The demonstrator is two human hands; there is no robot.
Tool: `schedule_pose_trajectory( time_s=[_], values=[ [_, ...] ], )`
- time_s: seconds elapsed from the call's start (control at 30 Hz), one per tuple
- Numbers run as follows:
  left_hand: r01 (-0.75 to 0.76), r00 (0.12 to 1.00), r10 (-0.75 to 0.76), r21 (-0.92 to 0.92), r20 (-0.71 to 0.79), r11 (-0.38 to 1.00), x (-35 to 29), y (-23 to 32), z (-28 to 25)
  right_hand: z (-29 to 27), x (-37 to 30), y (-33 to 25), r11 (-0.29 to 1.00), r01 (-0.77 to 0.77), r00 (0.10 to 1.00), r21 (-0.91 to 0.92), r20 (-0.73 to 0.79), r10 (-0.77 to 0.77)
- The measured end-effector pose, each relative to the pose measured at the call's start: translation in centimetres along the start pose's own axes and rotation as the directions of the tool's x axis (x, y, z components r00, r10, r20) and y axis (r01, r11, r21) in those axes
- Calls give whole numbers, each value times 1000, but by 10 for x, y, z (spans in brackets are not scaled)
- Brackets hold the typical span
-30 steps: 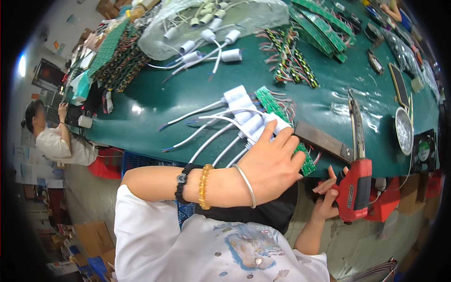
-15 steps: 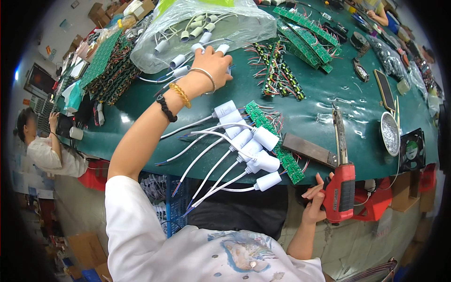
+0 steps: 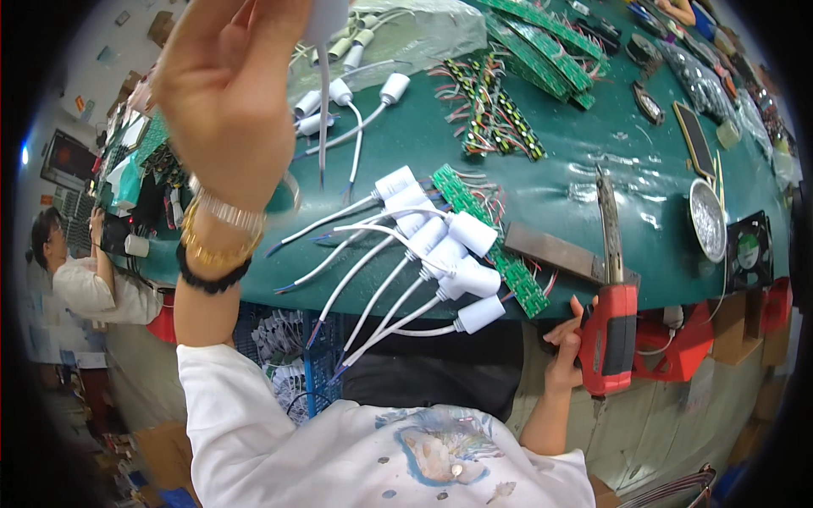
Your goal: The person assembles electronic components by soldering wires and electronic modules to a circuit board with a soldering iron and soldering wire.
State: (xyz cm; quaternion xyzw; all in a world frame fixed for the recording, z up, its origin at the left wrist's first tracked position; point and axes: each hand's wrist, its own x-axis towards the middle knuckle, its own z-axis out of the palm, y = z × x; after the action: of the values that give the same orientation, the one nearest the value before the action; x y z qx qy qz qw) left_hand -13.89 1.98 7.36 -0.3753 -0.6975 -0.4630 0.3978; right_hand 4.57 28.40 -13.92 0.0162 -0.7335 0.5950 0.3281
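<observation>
My left hand [image 3: 227, 102] is raised close to the camera, its fingers closed round a white lamp socket [image 3: 329, 19] whose cable hangs down. Beyond the table's front edge, my right hand [image 3: 566, 343] is at the red and black handle of a soldering gun [image 3: 611, 339], which it appears to hold; the handle partly covers the fingers. The gun's tip points away from me. Between the hands, a row of white lamp sockets [image 3: 449, 254] with cables toward me lies beside a green circuit board strip [image 3: 461, 196]. More loose sockets [image 3: 339, 91] lie farther back.
A plastic bag of sockets [image 3: 415, 42] lies at the back. Circuit board strips [image 3: 542, 63] are stacked beside wired boards [image 3: 495, 110]. A dark metal bar [image 3: 550, 252] rests near the gun. At right are a metal bowl [image 3: 705, 222] and a fan [image 3: 749, 258]. Another person [image 3: 80, 262] sits at left.
My left hand has come up and toward me from the loose sockets by the bag, bringing one lamp socket with it. My right hand and the soldering gun have stayed nearly in place.
</observation>
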Motion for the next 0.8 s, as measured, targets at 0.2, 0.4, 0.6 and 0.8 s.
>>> schedule_pose_trajectory(
  time_s=[0.2, 0.4, 0.6, 0.8],
  values=[
    [440, 737, -399, 60, 546, 896, -49, 96, 28, 4, 1, 1, 999, -9, 1000, 35, -14, 10],
    [553, 571, -493, 136, 657, 822, -112, 114, 56, 0, 0, -24, 982, -89, 992, 166, -72, 102],
    [149, 706, -315, 302, 634, 942, -134, 100, 81, -23, -31, -36, 936, -299, 943, 186, -97, 320],
    [219, 677, -356, 285, 644, 933, -132, 93, 94, -29, -36, -56, 960, -248, 964, 128, -63, 258]
  ],
)
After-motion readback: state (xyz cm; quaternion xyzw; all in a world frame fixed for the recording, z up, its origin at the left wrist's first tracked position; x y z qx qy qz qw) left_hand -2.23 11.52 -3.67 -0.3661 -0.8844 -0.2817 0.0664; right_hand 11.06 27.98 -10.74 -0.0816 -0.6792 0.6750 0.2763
